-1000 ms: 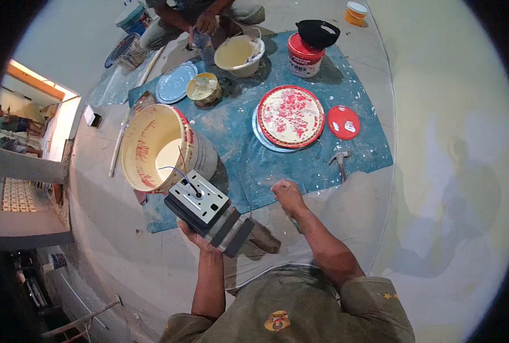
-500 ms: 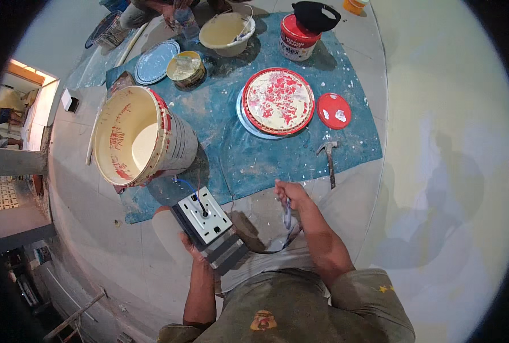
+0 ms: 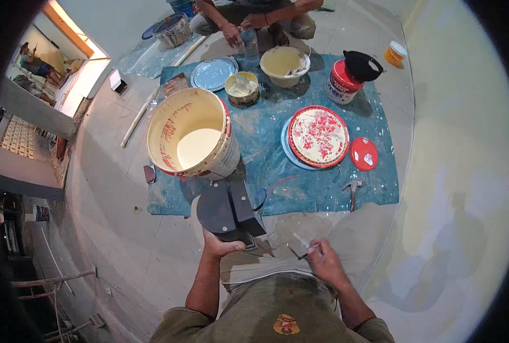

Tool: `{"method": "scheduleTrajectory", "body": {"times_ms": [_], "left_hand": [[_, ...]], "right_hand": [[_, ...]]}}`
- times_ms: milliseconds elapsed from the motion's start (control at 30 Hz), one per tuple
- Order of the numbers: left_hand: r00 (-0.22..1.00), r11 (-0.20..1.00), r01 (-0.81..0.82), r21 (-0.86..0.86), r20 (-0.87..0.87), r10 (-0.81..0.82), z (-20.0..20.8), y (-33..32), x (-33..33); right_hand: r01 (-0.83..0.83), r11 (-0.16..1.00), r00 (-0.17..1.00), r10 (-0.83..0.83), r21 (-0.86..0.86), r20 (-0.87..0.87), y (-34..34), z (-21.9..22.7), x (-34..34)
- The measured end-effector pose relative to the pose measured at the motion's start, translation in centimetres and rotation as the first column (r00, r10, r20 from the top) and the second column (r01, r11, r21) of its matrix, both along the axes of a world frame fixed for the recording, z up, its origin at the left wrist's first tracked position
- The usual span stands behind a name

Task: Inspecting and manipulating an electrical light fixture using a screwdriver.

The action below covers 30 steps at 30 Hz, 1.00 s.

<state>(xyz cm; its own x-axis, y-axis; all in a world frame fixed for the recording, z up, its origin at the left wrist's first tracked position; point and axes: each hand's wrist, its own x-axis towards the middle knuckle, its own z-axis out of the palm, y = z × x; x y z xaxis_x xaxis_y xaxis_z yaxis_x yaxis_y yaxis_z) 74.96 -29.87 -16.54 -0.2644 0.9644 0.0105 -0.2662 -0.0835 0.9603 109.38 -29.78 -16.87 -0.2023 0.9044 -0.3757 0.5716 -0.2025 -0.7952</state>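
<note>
My left hand (image 3: 219,244) grips a dark grey wall lamp (image 3: 215,207) from below. Its rounded, screw-studded housing faces me, and blue and red wires (image 3: 261,199) stick out on its far right side. Lower right, my right hand (image 3: 325,262) is closed around a thin, dark bent tool (image 3: 298,252), perhaps a hex key. A pale, see-through piece (image 3: 301,240) shows beside it at the fingers; its kind is unclear. The two hands are apart, both in front of my lap. Just beyond the lamp stands a large cream bucket (image 3: 227,150).
A stained blue-green sheet (image 3: 260,143) carries a hammer (image 3: 353,194), a red-rimmed lid (image 3: 339,132), a small red lid (image 3: 363,154), a paint pail (image 3: 342,86) under a black cap (image 3: 363,66), and a cream basin (image 3: 283,71). Opposite, another person's hands (image 3: 231,34) are near a clear bottle (image 3: 249,46).
My left hand has turned the lamp over: its pale mounting plate faced up before, the dark housing shows now. My right hand has moved lower and nearer my lap. My view has shifted.
</note>
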Motion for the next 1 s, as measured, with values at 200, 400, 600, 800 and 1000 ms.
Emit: {"method": "scheduleTrajectory", "body": {"times_ms": [200,400,600,800,1000], "left_hand": [[0.894,0.986,0.056,0.154,-0.447,0.019,1.5,0.2,-1.3],[0.948,0.984,0.177,-0.003,-0.268,-0.171,2.7,-1.4,0.2],[0.916,0.979,0.182,0.094,-0.378,-0.134,2.1,-2.5,2.3],[0.82,0.949,0.136,0.286,-0.569,0.054,3.2,-2.1,2.8],[0.797,0.955,0.161,0.249,-0.603,0.023,3.2,-1.5,2.5]], "right_hand": [[-0.114,0.816,0.989,0.15,0.567,-0.016,5.1,15.1,1.9],[-0.097,0.742,0.943,0.281,0.663,-0.177,6.2,23.8,-0.1],[-0.333,0.589,0.904,0.422,0.736,0.071,9.0,25.4,-4.5],[-0.424,0.629,0.875,0.47,0.651,0.115,9.7,24.9,-4.6],[-0.389,0.65,0.89,0.447,0.653,0.086,10.1,24.4,-4.7]]}}
